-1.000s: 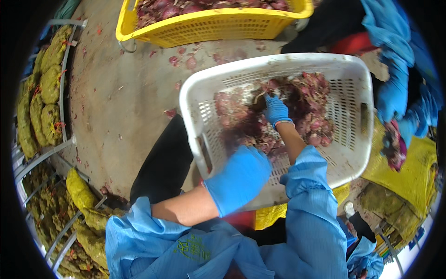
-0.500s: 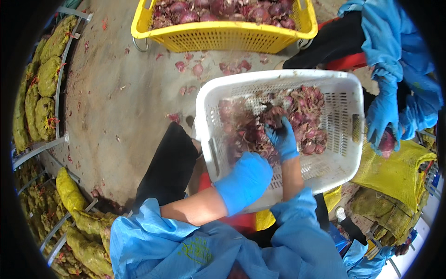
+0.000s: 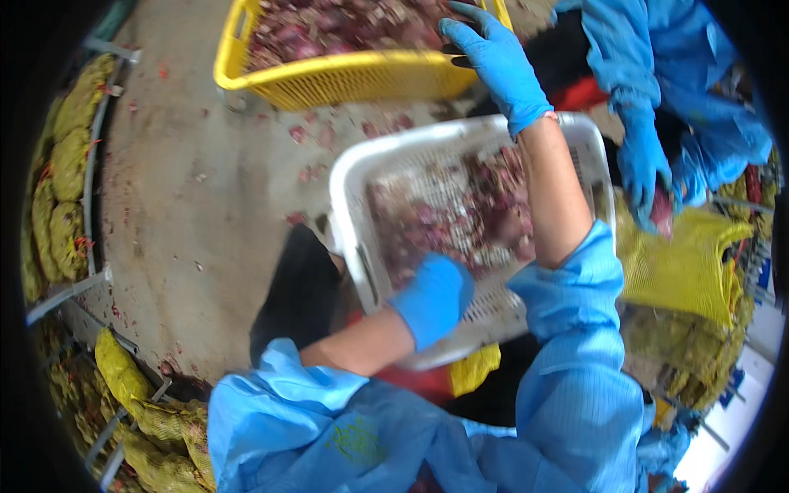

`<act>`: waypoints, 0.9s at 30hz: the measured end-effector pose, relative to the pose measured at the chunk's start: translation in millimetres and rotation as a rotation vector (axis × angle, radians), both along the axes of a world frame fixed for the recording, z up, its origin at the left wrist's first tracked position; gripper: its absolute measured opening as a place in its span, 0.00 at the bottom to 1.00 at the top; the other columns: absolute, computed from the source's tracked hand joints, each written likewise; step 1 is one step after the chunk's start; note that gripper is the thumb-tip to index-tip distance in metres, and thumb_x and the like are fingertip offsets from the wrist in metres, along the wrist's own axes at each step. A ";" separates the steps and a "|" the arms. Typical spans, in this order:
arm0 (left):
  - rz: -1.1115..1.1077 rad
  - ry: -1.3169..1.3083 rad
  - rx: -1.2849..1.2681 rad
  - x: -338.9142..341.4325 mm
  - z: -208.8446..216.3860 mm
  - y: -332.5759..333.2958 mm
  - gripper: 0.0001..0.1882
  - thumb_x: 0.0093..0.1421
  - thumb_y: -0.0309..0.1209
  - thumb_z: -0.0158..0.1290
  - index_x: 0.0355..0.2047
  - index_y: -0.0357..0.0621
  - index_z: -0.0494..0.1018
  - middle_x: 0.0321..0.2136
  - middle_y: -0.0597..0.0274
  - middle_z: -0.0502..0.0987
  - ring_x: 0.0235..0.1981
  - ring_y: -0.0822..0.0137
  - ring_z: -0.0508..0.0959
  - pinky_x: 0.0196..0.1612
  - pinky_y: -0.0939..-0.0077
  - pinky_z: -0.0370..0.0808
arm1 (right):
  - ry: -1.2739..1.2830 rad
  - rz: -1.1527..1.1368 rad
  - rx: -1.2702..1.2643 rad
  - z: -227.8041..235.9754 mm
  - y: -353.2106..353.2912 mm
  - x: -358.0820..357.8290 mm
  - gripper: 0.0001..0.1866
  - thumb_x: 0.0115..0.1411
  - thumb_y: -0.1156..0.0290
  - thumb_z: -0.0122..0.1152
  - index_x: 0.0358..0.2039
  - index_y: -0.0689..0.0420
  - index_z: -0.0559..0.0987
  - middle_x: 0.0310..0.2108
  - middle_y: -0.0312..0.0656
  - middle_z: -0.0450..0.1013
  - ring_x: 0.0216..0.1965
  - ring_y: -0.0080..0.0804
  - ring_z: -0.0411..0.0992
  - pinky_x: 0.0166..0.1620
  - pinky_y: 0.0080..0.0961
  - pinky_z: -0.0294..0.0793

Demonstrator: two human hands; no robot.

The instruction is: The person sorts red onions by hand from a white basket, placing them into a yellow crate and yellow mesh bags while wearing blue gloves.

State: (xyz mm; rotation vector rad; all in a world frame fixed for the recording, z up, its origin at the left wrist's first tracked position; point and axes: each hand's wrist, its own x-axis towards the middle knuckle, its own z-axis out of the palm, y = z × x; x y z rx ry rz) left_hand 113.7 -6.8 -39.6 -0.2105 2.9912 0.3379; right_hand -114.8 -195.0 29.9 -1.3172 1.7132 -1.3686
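My right hand (image 3: 498,72), in a blue glove, reaches out past the white basket to the near right rim of a yellow crate (image 3: 362,72). Its fingers are spread and nothing shows in them. Red onions (image 3: 316,37) and loose skins fill the crate. My left hand (image 3: 437,297), also gloved in blue, is low over the near left part of the white basket (image 3: 349,164). The back of that hand covers its fingers, so what they hold cannot be seen. Onion skins and some red onions (image 3: 501,205) lie in the basket, partly blurred.
At the right, another person's gloved hand (image 3: 645,168) holds a red onion (image 3: 662,211) above a yellow mesh sack (image 3: 674,267). Filled mesh sacks (image 3: 70,168) sit on metal racks at the left. Onion skins (image 3: 297,133) are scattered over the concrete floor (image 3: 189,197).
My right hand has gone from inside the white basket out to the yellow crate, its fingers now spread. A clump of onion skins is gone from it. My left hand stays over the basket.
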 end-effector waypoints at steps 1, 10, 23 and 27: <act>-0.010 -0.037 0.058 2.6 3.5 0.5 0.04 0.48 0.30 0.53 0.24 0.48 0.77 0.22 0.58 0.77 0.25 0.59 0.78 0.26 0.63 0.69 | -0.154 0.086 0.022 -6.7 23.5 6.4 0.25 0.60 0.57 0.61 0.49 0.65 0.76 0.34 0.37 0.75 0.33 0.22 0.71 0.36 0.21 0.71; -0.074 -0.151 0.246 -12.2 35.5 -8.5 0.10 0.47 0.33 0.55 0.29 0.42 0.74 0.25 0.57 0.73 0.28 0.59 0.76 0.28 0.64 0.69 | 0.563 0.159 1.127 -313.0 303.2 -123.7 0.27 0.53 0.52 0.60 0.50 0.54 0.75 0.49 0.55 0.73 0.49 0.50 0.73 0.53 0.40 0.71; -0.126 -0.318 0.220 -43.8 22.4 15.6 0.23 0.49 0.41 0.59 0.41 0.40 0.71 0.31 0.56 0.74 0.33 0.58 0.76 0.31 0.64 0.74 | 0.071 -0.644 1.152 -339.0 312.1 -45.9 0.44 0.44 0.55 0.73 0.59 0.57 0.63 0.52 0.60 0.68 0.53 0.56 0.70 0.53 0.43 0.72; -0.162 -0.323 0.144 -41.1 18.4 19.0 0.23 0.51 0.43 0.59 0.42 0.40 0.71 0.31 0.57 0.74 0.33 0.57 0.77 0.31 0.64 0.74 | -0.136 -0.478 1.098 -317.7 311.7 -23.0 0.43 0.44 0.56 0.73 0.57 0.63 0.66 0.48 0.58 0.73 0.50 0.51 0.73 0.52 0.38 0.72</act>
